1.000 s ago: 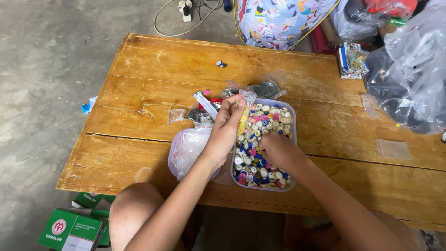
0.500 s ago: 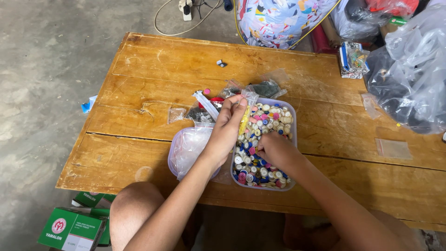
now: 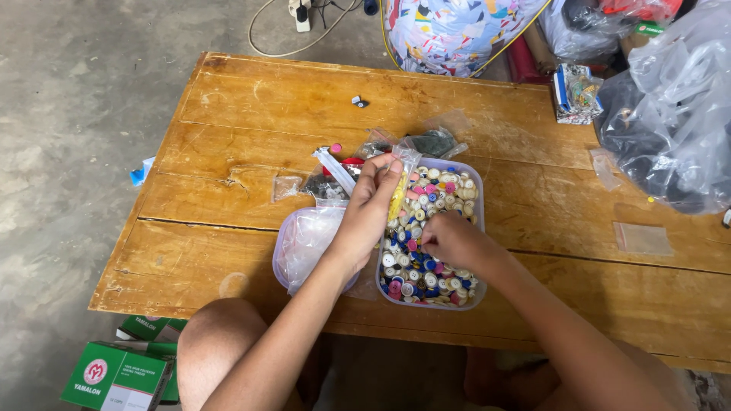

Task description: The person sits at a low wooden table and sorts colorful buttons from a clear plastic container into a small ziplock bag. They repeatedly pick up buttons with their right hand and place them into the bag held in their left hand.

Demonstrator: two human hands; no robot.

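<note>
Nearest, at 7 o'clock below the desk (image 3: 251,99) edge: green cardboard boxes (image 3: 114,377) on the concrete floor (image 3: 68,152), beside a bare knee (image 3: 221,335).

On the near half of the desk, just past its front edge: a clear plastic tub (image 3: 464,298) full of mixed buttons (image 3: 426,270) in white, blue, pink and yellow. Touching its 9 o'clock side, a second clear tub (image 3: 283,251) lined with crumpled thin plastic.

Right hand (image 3: 454,242) down in the button tub near its middle, fingers curled into the pile; grip closed on itself, whether around a button cannot be told.

Left hand (image 3: 371,209) across the seam between the two tubs, reaching toward 12 o'clock; grip pinched shut on a small clear bag (image 3: 399,190) holding yellow pieces, held upright over the far-left corner of the button tub.

Just beyond the fingertips, at 11 to 12 o'clock of the tubs: a cluster of small clear bags (image 3: 426,142), some with dark contents, one red bit and one pink bit among them. A flat empty bag (image 3: 286,186) at 10 o'clock, another (image 3: 643,238) well apart at 3 o'clock.

Farther up the desk, a tiny dark object (image 3: 359,101) alone at 12 o'clock.

Past the far edge: a patterned sack (image 3: 457,30) at 12 o'clock, large grey plastic bags (image 3: 674,114) at 2 o'clock, a power strip (image 3: 299,11) with cable at 11 o'clock.
</note>
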